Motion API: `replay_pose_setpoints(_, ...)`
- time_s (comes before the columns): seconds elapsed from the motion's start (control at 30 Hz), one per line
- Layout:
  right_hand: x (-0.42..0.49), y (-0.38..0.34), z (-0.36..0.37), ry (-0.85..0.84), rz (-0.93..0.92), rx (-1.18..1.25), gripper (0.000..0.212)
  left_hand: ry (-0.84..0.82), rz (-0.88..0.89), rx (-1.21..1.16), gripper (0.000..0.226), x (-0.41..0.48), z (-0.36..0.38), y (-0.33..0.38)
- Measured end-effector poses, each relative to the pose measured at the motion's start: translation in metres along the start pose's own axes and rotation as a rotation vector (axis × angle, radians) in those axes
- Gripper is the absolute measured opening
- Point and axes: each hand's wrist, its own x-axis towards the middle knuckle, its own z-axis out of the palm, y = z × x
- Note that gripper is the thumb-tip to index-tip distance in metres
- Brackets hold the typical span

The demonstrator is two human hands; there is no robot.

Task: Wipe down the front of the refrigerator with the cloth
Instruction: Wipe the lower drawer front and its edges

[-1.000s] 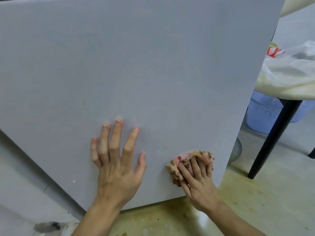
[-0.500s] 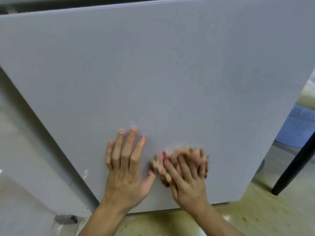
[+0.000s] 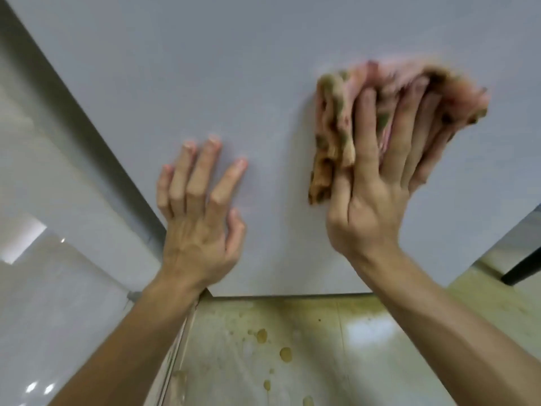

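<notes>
The grey refrigerator front (image 3: 263, 54) fills the upper part of the view. My left hand (image 3: 202, 215) rests flat on the door near its lower left corner, fingers straight and spread. To its right and higher up, my right hand (image 3: 377, 186) presses a crumpled pink cloth with green and brown patches (image 3: 333, 121) against the door. Its fingers lie straight and fanned over the cloth. The cloth is blurred and bulges out past the fingertips and along the index finger's side.
Below the door's bottom edge lies a glossy floor (image 3: 292, 347) with yellow-brown stains and drips. A pale glossy wall (image 3: 44, 259) runs along the left of the refrigerator. A dark table leg (image 3: 521, 271) shows at the right edge.
My right hand has swept the cloth up and to the right, away from my left hand, and its fingers have flattened out. My left hand stays on the door. The view has come closer.
</notes>
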Motion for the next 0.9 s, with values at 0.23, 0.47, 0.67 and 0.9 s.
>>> replay_pose_setpoints(0.23, -0.102, 0.006, 0.024, -0.175, -0.21, -0.072, 0.071, 0.076, -0.088, -0.049, 0.084, -0.011, 0.005, -0.005)
replay_pose_setpoints(0.47, -0.211, 0.038, 0.021, -0.897, -0.618, -0.248, 0.087, 0.025, -0.029, -0.026, 0.077, -0.049, 0.011, -0.023)
replay_pose_setpoints(0.67, -0.159, 0.01, 0.029, -0.63, -0.627, -0.099, 0.088, 0.034, -0.021, -0.042, 0.079, -0.045, 0.002, -0.036)
replay_pose_setpoints(0.9, -0.122, -0.068, 0.076, -0.163, -0.269, -0.06, 0.059, 0.083, -0.054, -0.049, 0.077, -0.031, -0.01, -0.062)
